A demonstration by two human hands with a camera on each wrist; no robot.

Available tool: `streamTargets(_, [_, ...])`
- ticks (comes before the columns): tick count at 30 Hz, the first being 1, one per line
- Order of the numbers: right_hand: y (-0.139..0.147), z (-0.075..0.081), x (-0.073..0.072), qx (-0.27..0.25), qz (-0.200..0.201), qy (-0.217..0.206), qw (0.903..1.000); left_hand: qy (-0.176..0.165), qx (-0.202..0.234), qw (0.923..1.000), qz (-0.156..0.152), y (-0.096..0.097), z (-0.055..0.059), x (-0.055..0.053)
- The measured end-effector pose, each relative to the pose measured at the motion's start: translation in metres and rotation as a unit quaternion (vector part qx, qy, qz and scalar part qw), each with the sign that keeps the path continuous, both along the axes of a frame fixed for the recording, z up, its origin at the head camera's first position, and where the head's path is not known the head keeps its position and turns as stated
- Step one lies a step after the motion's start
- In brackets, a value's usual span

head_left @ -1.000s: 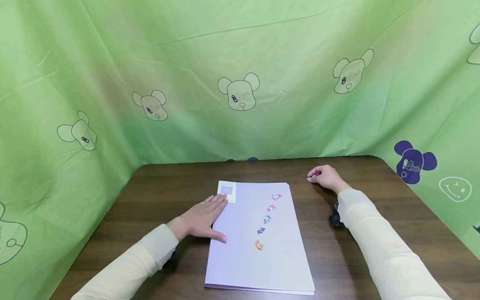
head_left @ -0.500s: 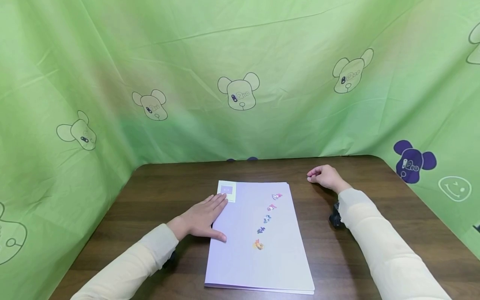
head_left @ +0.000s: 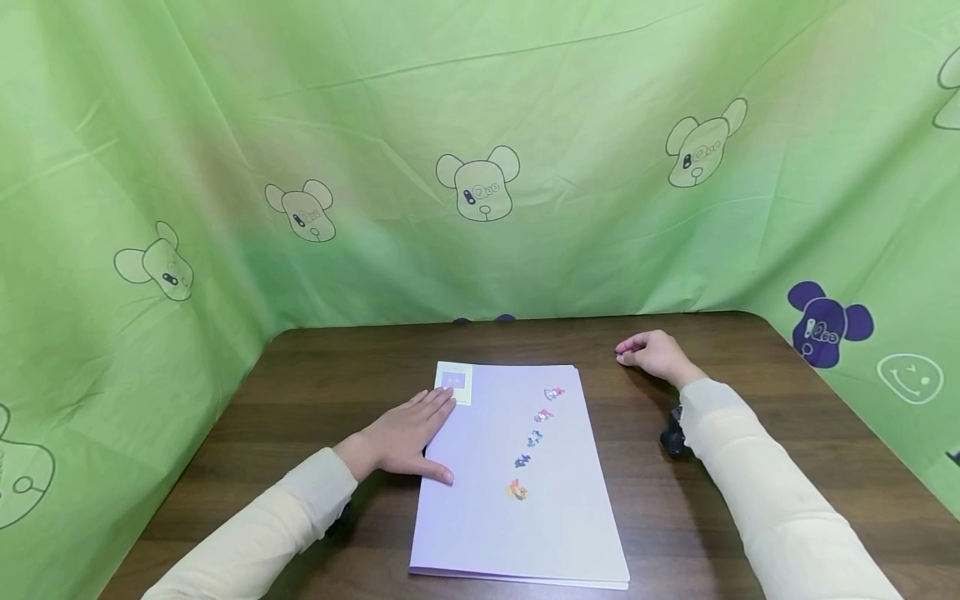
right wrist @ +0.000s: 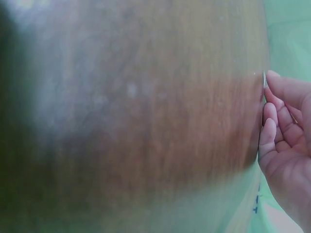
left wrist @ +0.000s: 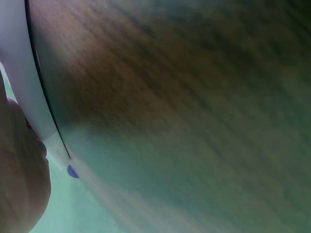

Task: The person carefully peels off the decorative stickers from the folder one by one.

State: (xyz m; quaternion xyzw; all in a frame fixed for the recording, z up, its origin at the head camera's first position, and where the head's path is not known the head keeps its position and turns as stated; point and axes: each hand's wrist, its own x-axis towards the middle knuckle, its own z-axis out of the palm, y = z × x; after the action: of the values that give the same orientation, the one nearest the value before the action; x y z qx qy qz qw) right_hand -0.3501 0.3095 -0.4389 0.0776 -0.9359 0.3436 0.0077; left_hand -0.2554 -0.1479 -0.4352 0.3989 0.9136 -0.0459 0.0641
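Note:
A pale lilac folder or booklet (head_left: pixel 517 533) lies on the brown wooden table, its lower edge showing more than one layer. Down its right half runs a slanting row of several small cartoon figures (head_left: pixel 534 438), stickers or prints. A whitish label (head_left: pixel 462 372) with a lilac square marks its top left corner. My left hand (head_left: pixel 401 435) rests flat on the folder's left side, fingers straight and thumb spread, fingertips at the label. Right of the folder, my right hand (head_left: pixel 654 353) rests on the table with loosely curled fingers; no held thing can be made out.
The wooden table (head_left: pixel 337 367) reaches back to a green cloth (head_left: pixel 390 267) printed with bear heads, which hangs behind and at both sides. A dark wrist device (head_left: pixel 674 433) sits under the right sleeve.
The right hand and forearm have shifted very slightly to the right. The left hand and the folder have stayed in place.

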Motion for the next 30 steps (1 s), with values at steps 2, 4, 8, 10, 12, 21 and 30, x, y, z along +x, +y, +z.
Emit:
streamTargets(2, [0.000, 0.000, 0.000, -0.005, 0.002, -0.001, 1.0000, -0.002, -0.002, 1.0000, 0.002, 0.000, 0.000, 0.000])
streamTargets(4, [0.000, -0.001, 0.000, -0.011, 0.005, 0.000, 0.9999, -0.003, 0.001, 1.0000, 0.001, 0.000, -0.001, 0.000])
streamTargets(8, [0.002, -0.003, 0.000, -0.029, 0.008, 0.006, 0.9995, -0.005, 0.003, 1.0000, 0.000, 0.000, -0.001, 0.000])
streamTargets(10, [0.003, -0.004, 0.000, -0.039, 0.007, 0.008, 0.9992, -0.004, 0.003, 1.0000, -0.001, 0.000, -0.001, -0.001])
streamTargets(12, [0.003, -0.004, 0.000, -0.052, 0.004, 0.006, 0.9986, -0.003, -0.001, 1.0000, 0.001, 0.000, 0.000, -0.001])
streamTargets(21, [0.006, -0.004, -0.001, -0.099, -0.004, -0.009, 0.9951, -0.001, -0.002, 1.0000, 0.002, 0.001, 0.001, 0.000])
streamTargets(30, [-0.004, 0.003, 0.004, -0.123, 0.015, -0.004, 0.9923, -0.003, 0.000, 1.0000, 0.003, 0.001, 0.002, 0.001])
